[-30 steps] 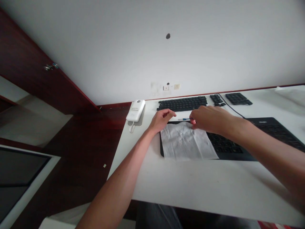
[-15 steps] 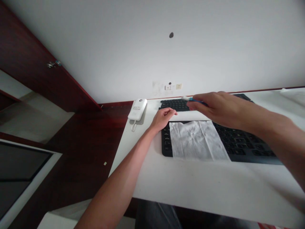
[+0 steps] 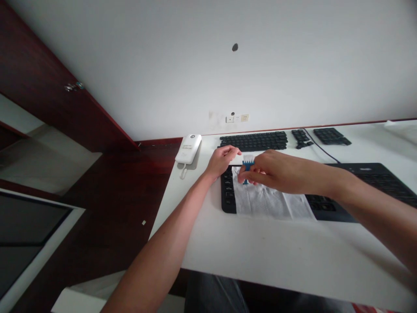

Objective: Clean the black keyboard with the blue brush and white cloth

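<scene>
While looking down from head height, got a plain pale grey wall (image 3: 146, 52) filling the back, with a dark red wooden door (image 3: 42, 74) over on the left. Below that, see a smooth white tabletop (image 3: 276, 252) running along the wall. Lying across it, spot a long black plastic keyboard (image 3: 325, 214), bare at the left end and partly hidden by the right arm. Over its left part, got a thin, creased white cloth (image 3: 276, 204) spread out (pretty flat, reaching about to the near edge). Closer to the wall, find a wide block of black keycaps (image 3: 254, 141) set in rows, plus two smaller ones to its right.

Now for hands. Got the bare right hand (image 3: 276, 169) over the cloth, closed in a grip, back side up. Also got the bare left hand (image 3: 221, 161) at the keyboard's far left corner, loosely curled; can't tell if touching or pinching anything. Just left of that, note a rounded white plastic block (image 3: 188, 150) with a small loop.

Finally, clamped in the right hand, see a small blue brush (image 3: 248, 164) with white bristles pointing wallward. Can't tell if resting on anything.
</scene>
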`<state>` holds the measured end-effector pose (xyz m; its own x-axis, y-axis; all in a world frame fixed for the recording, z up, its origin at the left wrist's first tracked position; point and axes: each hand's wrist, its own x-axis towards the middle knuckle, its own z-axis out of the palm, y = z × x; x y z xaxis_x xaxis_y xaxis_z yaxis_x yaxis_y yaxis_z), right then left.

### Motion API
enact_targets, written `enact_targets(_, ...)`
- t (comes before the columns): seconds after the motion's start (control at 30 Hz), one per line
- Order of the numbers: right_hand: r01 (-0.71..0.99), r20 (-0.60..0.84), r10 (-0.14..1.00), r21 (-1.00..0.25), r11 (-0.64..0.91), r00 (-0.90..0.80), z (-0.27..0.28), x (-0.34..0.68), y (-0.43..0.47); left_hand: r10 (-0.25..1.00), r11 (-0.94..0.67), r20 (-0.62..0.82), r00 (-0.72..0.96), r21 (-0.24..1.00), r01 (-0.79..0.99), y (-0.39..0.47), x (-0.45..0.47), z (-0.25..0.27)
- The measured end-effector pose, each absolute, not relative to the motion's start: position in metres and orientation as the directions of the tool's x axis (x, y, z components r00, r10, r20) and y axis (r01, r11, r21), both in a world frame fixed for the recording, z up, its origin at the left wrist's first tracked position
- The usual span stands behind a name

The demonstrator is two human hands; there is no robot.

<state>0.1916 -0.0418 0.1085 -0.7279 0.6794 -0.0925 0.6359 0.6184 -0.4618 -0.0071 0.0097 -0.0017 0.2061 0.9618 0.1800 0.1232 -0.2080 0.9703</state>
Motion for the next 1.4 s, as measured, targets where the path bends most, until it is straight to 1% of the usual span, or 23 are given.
enact_targets(0.1, 0.632, -0.132, 0.669, -0.501, 0.592, -0.731, 0.105, 0.19, -0.039, 0.961, -0.207, 0.176, 0.214, 0.97, 0.129, 0.011, -0.008, -0.002)
enact_targets(0.2, 0.635, -0.15, 0.667, -0.51, 0.58, -0.729, 0.097, 0.187, -0.034, 0.959, -0.207, 0.174, 0.226, 0.969, 0.133, 0.012, -0.009, -0.002)
enact_targets(0.33, 0.672, -0.208, 0.69, -0.533, 0.515, -0.694, 0.086, 0.187, -0.03, 0.956, -0.215, 0.175, 0.235, 0.964, 0.156, 0.012, -0.009, -0.002)
enact_targets(0.37, 0.67, -0.191, 0.699, -0.533, 0.516, -0.69, 0.084, 0.188, -0.031, 0.954, -0.224, 0.184, 0.238, 0.963, 0.153, 0.012, -0.009, -0.002)
enact_targets(0.43, 0.637, -0.104, 0.706, -0.535, 0.555, -0.701, 0.079, 0.193, -0.036, 0.946, -0.25, 0.211, 0.247, 0.958, 0.139, 0.011, -0.009, -0.003)
enact_targets(0.5, 0.579, 0.002, 0.694, -0.549, 0.602, -0.72, 0.072, 0.2, -0.043, 0.94, -0.266, 0.224, 0.258, 0.954, 0.141, 0.011, -0.009, -0.003)
enact_targets(0.6, 0.504, 0.121, 0.667, -0.559, 0.658, -0.735, 0.061, 0.206, -0.053, 0.935, -0.275, 0.225, 0.274, 0.948, 0.159, 0.011, -0.008, -0.004)
enact_targets(0.7, 0.457, 0.218, 0.636, -0.531, 0.714, -0.741, 0.054, 0.207, -0.055, 0.932, -0.284, 0.234, 0.278, 0.946, 0.157, 0.011, -0.007, -0.005)
enact_targets(0.77, 0.479, 0.242, 0.643, -0.492, 0.727, -0.727, 0.051, 0.205, -0.053, 0.936, -0.279, 0.229, 0.268, 0.946, 0.164, 0.011, -0.007, -0.005)
enact_targets(0.9, 0.547, 0.212, 0.659, -0.409, 0.73, -0.722, 0.051, 0.204, -0.053, 0.933, -0.291, 0.24, 0.267, 0.941, 0.172, 0.01, -0.007, -0.006)
enact_targets(1.03, 0.503, 0.228, 0.638, -0.448, 0.739, -0.736, 0.054, 0.203, -0.057, 0.927, -0.305, 0.251, 0.278, 0.937, 0.171, 0.01, -0.006, -0.006)
enact_targets(1.13, 0.507, 0.246, 0.647, -0.448, 0.736, -0.721, 0.055, 0.201, -0.058, 0.931, -0.295, 0.243, 0.273, 0.94, 0.169, 0.01, -0.006, -0.006)
enact_targets(1.3, 0.508, 0.174, 0.639, -0.468, 0.723, -0.75, 0.06, 0.199, -0.059, 0.932, -0.293, 0.234, 0.278, 0.936, 0.196, 0.01, -0.006, -0.007)
enact_targets(1.4, 0.524, 0.179, 0.666, -0.486, 0.7, -0.724, 0.062, 0.198, -0.06, 0.928, -0.306, 0.244, 0.281, 0.93, 0.202, 0.011, -0.006, -0.008)
